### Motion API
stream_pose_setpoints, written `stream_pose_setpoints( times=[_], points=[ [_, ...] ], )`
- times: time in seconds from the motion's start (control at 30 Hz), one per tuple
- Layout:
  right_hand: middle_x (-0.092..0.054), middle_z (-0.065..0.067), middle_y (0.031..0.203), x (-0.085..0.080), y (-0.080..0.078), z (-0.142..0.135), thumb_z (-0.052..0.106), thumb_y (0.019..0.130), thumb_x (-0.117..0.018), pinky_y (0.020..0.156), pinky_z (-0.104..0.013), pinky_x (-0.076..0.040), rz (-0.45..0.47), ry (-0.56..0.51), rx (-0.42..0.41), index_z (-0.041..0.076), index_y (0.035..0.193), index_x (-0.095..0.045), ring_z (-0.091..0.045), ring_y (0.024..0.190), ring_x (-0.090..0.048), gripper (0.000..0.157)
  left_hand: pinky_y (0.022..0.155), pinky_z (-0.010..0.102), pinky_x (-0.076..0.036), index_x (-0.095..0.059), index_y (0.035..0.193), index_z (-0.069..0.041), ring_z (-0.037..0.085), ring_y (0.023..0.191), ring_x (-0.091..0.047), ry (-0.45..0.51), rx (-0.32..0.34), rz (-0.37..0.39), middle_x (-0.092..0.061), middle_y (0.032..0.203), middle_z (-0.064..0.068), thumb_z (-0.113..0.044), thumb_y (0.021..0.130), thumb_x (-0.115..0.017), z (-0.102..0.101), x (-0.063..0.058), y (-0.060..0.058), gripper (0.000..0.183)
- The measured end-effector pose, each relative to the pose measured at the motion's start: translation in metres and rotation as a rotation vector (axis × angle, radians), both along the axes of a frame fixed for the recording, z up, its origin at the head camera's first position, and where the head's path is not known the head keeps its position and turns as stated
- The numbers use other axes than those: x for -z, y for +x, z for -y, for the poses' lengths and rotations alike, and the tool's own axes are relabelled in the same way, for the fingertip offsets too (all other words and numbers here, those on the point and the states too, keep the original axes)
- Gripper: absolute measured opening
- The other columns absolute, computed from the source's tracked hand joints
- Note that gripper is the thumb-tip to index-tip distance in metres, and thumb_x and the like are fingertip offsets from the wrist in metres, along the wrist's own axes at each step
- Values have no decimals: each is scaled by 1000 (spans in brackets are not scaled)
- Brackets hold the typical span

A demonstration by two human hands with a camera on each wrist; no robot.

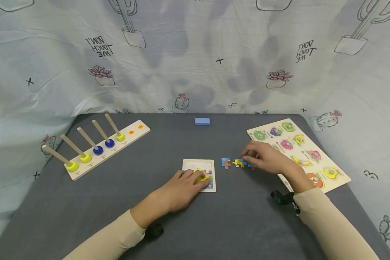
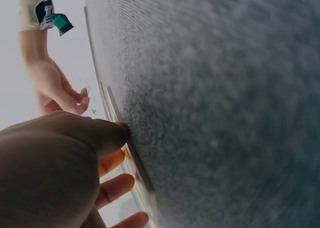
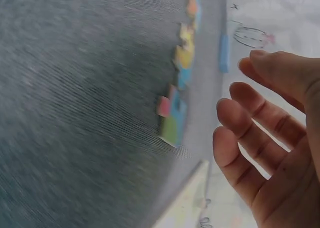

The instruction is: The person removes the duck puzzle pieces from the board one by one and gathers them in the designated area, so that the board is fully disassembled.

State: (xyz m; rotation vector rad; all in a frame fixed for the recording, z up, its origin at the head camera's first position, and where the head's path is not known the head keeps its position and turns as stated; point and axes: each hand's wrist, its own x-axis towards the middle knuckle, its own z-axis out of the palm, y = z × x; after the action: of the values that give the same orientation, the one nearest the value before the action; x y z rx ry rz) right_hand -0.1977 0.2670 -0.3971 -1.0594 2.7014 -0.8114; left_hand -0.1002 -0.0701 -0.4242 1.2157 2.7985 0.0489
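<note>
My left hand (image 1: pixel 183 189) rests on a small jigsaw tray (image 1: pixel 199 164), its fingers spread over the colourful pieces in the lower part. The tray's upper part shows a bare pale base. In the left wrist view, the thumb (image 2: pixel 112 135) touches the tray's edge. My right hand (image 1: pixel 269 157) hovers just above a row of loose jigsaw pieces, fingers loosely bent and apart, holding nothing. An orange-and-blue piece (image 1: pixel 225 163) lies leftmost, a yellow-and-blue piece (image 1: pixel 238 163) beside it. The third piece (image 3: pixel 172 123), blue, green and pink, is partly hidden by the right hand in the head view.
A wooden fruit puzzle board (image 1: pixel 336 180) lies to the right, partly under the right forearm. At the left stands a peg board (image 1: pixel 99 157) with yellow and blue rings. A blue block (image 1: pixel 202 121) sits at the table's far edge, before a patterned cloth.
</note>
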Motion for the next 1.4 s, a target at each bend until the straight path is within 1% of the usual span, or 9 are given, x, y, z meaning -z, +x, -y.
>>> stream_pose_setpoints(
  times=[0.17, 0.3, 0.4, 0.53, 0.67, 0.87, 1.13, 1.27, 1.4],
  points=[
    [-63, 5, 99, 7, -1, 8, 12, 100, -68, 66, -27, -53, 42, -11, -25, 10, 107, -74, -8, 75, -62, 9, 94, 42, -48, -51, 152, -25, 20, 126, -52, -45, 12, -36, -51, 147, -3, -21, 107, -52, 0, -4, 6, 45],
    [-62, 5, 99, 7, -3, 14, 11, 99, -69, 63, -26, -53, 33, -39, -35, 9, 107, -74, -8, 73, -62, 9, 96, 44, -50, -52, 151, -22, 25, 135, -51, -56, 27, -30, -50, 152, 0, -24, 107, -52, 1, -7, 9, 44],
    [-63, 5, 99, 6, -4, 20, 10, 99, -69, 65, -27, -53, 13, -56, -45, 9, 107, -74, -8, 74, -62, 9, 99, 44, -50, -50, 153, -22, 27, 138, -49, -53, 34, -16, -47, 156, 1, -25, 106, -54, 3, -7, 9, 47],
    [-64, 4, 101, 7, -4, 29, 10, 98, -70, 69, -28, -53, -8, -66, -61, 8, 107, -74, -9, 79, -62, 10, 102, 45, -49, -46, 156, -24, 26, 140, -46, -61, 40, 10, -43, 159, 0, -27, 105, -57, 5, -7, 7, 53],
    [-64, 4, 102, 8, -4, 38, 11, 99, -69, 70, -28, -54, 12, -76, -76, 8, 108, -74, -10, 81, -63, 11, 103, 46, -49, -44, 157, -24, 25, 141, -45, -75, 40, 29, -41, 161, -1, -28, 105, -56, 5, -8, 7, 54],
    [-61, 6, 100, 6, -5, 53, 13, 100, -68, 69, -28, -54, 56, -85, -98, 10, 109, -74, -11, 81, -65, 11, 100, 45, -50, -45, 157, -26, 26, 140, -47, -107, 50, 20, -43, 161, -2, -29, 105, -57, 4, -10, 5, 54],
    [-59, 4, 100, 7, -8, 69, 16, 103, -65, 67, -29, -54, 115, -89, -136, 9, 112, -72, -14, 73, -66, 14, 94, 41, -52, -49, 154, -33, 23, 125, -55, -117, 69, 27, -46, 158, -8, -12, 101, -62, 9, -10, -2, 58],
    [-59, 3, 104, 7, -10, 77, 18, 104, -63, 68, -29, -54, 129, -58, -143, 11, 114, -72, -14, 72, -66, 16, 97, 42, -52, -48, 155, -31, 26, 135, -52, -115, 61, 45, -44, 160, -6, -11, 101, -61, 8, -11, 0, 58],
    [-62, 3, 108, 6, -13, 86, 19, 104, -63, 71, -30, -54, 98, -43, -161, 12, 114, -73, -11, 75, -64, 16, 99, 41, -53, -48, 155, -28, 28, 143, -46, -130, 67, 33, -42, 162, -5, -11, 102, -60, 6, -14, 2, 57]
  ],
)
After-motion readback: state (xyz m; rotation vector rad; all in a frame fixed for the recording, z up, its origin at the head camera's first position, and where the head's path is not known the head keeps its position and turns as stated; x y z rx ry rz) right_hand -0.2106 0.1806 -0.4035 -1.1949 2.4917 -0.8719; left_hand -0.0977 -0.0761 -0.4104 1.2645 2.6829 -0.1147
